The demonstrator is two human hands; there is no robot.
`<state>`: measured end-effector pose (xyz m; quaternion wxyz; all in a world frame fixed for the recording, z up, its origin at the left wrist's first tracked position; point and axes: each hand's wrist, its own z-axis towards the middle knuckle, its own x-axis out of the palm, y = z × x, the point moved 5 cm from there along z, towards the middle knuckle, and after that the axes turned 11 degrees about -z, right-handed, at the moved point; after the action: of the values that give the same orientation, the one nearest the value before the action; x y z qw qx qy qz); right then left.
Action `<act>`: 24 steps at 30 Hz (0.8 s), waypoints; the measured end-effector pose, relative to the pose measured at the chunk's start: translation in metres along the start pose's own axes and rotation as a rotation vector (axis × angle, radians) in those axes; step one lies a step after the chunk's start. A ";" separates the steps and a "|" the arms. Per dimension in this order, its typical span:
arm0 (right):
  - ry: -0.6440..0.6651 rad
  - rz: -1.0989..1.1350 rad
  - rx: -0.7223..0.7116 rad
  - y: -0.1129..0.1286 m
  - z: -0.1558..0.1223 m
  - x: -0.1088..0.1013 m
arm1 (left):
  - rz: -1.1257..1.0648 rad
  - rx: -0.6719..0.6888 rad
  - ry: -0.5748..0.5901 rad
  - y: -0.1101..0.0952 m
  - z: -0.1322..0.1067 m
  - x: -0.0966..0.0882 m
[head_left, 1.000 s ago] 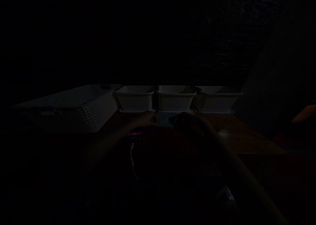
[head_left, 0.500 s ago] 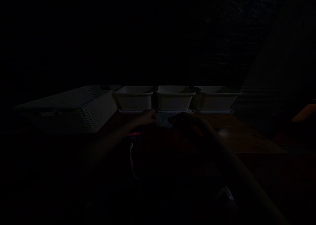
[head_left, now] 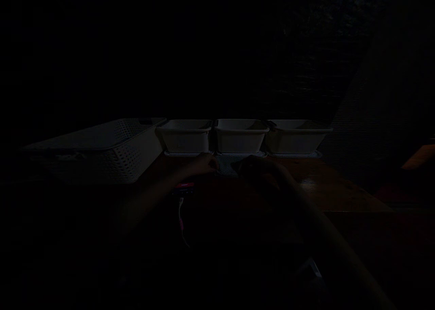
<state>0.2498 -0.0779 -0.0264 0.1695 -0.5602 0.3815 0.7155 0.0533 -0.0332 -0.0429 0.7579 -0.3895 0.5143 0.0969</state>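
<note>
The head view is very dark, and little has changed over the last second. The left hand (head_left: 203,164) and the right hand (head_left: 258,170) remain close together on the wooden table (head_left: 326,187), either side of a small grey textured piece (head_left: 225,166). It lies just in front of the middle one of three white tubs (head_left: 239,138). The hands have edged slightly nearer to each other, and less of the grey piece shows between them, so the handling looks paused in place. Both hands touch or nearly touch its edges, but I cannot tell whether the fingers are pinched on it. A white perforated basket (head_left: 115,153) stands to the left, and a small red device (head_left: 184,186) with a cable (head_left: 181,217) lies beneath the left wrist.
</note>
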 end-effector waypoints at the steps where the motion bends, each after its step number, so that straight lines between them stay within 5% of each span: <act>1: 0.009 0.002 0.002 0.000 0.000 0.001 | 0.035 0.039 -0.026 -0.002 0.000 -0.001; 9: 0.076 0.012 -0.005 0.002 -0.001 0.003 | 0.152 0.149 -0.062 -0.021 -0.012 -0.003; 24: 0.076 -0.008 0.000 0.011 -0.003 0.000 | 0.188 0.108 0.144 -0.025 -0.030 -0.008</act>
<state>0.2447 -0.0874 -0.0233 0.1577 -0.5887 0.3853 0.6929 0.0422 -0.0687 -0.0287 0.7264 -0.3041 0.6062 0.1113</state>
